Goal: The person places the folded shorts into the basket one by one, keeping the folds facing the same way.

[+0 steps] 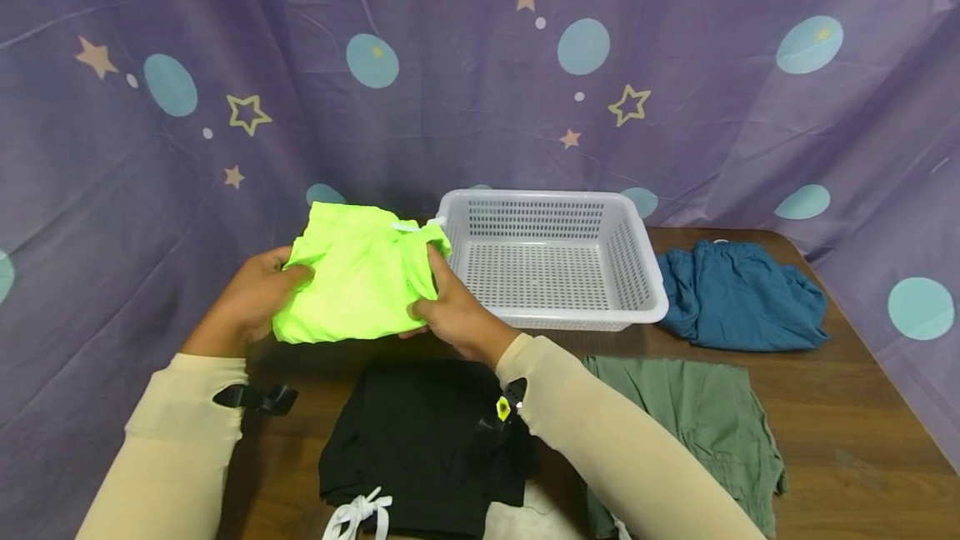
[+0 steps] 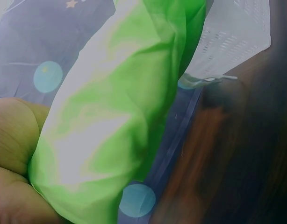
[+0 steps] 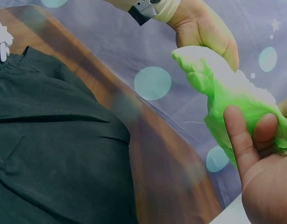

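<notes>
Head view: two hands hold a folded neon yellow-green fabric garment with a white drawstring (image 1: 360, 282) raised above a brown wooden bench (image 1: 847, 432). The left hand (image 1: 258, 294) pinches its left side, thumb on top; the right hand (image 1: 457, 307) is closed around its right edge. The garment's right corner overlaps the rim of a white perforated plastic basket (image 1: 536, 273); whether they touch is unclear. Nearer lies a black fabric garment with a white drawstring (image 1: 427, 432); to the right, a grey-green fabric garment (image 1: 697, 407) and a bunched blue fabric garment (image 1: 750, 298).

Left wrist view: the neon garment fills the middle, its layers bulging loosely, the left hand at its edge. If either grip slackens, those layers could probably slide apart and the fold come undone.

Right wrist view: one right finger lies nearly straight along the fabric, another bends; the left hand grips the far end. Uneven pulling might skew the fold, and the loose drawstring could snag on the basket's rim.
</notes>
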A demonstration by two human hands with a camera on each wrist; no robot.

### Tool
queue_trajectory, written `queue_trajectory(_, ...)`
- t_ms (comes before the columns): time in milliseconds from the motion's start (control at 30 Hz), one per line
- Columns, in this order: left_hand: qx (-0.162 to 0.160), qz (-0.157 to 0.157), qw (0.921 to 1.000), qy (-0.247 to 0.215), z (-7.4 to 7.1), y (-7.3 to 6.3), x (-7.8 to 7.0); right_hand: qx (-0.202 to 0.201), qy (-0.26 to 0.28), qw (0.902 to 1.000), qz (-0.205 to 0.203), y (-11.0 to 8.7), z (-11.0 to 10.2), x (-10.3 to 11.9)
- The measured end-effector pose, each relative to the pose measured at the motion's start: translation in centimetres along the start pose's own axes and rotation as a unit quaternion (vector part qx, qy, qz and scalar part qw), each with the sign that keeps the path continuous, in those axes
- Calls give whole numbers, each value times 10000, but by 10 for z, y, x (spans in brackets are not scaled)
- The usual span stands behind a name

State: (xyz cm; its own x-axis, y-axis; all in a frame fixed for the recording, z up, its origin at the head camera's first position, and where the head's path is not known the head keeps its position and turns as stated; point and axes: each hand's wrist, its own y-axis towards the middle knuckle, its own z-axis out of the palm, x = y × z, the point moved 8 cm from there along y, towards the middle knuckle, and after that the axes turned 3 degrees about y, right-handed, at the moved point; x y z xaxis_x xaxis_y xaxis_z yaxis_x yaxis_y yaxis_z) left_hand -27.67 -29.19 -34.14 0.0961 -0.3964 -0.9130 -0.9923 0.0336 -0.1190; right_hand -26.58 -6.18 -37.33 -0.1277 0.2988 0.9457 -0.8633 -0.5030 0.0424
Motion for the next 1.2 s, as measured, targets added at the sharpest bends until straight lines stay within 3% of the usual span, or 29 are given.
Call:
queue_trajectory(167,97,-24,9997,-212,7,2,-2,30,34,10000,-61,-2,-5,3)
queue_trajectory(433,270,-57,9994,-187,17,7,-6,-77,-19,10000,-60,-5,-15,6)
queue_trajectory(1200,372,-126,9988,-293,48,20,-13,-311,-165,9993,-96,-16,-43,19)
